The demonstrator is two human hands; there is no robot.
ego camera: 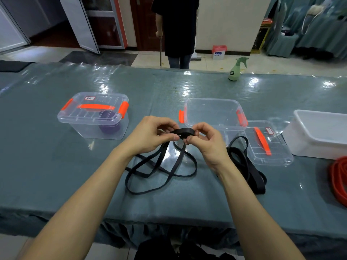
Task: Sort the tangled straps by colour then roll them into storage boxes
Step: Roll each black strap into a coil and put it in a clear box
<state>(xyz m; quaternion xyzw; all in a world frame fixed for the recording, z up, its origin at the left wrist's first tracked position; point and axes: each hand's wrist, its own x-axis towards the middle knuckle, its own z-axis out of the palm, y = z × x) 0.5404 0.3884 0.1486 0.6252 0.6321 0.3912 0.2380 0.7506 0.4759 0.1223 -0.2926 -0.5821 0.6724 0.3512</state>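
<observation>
While the left hand (150, 136) and right hand (204, 141) are both pinching the black strap (185, 131), its held stretch is running left-right between them, with loops trailing nearward.

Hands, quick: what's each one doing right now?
Left hand: pinching the black strap.
Right hand: pinching the same black strap.

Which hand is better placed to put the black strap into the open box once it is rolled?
Probably the right hand: it pinches the black strap just beside the open box, while the left hand is farther from it.
</observation>
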